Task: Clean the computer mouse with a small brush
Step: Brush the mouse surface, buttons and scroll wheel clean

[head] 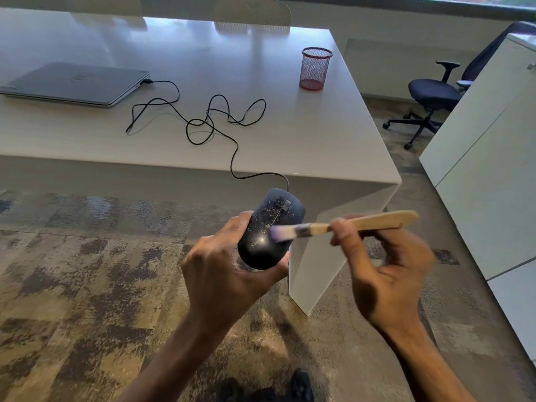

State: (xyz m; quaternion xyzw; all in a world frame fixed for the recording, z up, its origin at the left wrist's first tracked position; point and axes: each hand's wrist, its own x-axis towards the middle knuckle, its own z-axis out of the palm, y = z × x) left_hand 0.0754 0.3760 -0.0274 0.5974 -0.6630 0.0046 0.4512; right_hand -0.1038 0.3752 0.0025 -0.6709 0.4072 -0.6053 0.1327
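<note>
A black wired computer mouse (271,224), speckled with pale dust on its top, is held in the air off the near edge of the table. My left hand (226,271) grips it from below and from the left side. My right hand (385,268) holds a small brush (342,226) by its pale wooden handle. The brush's purple-white bristles touch the right side of the mouse's back. The mouse cable (208,123) runs up over the table edge in loose loops to a closed laptop (72,82).
The white table (333,134) carries the grey laptop at the left and a red mesh pen cup (315,68) at the back right. A dark office chair (432,97) and white cabinets (487,169) stand to the right. Patterned carpet lies below.
</note>
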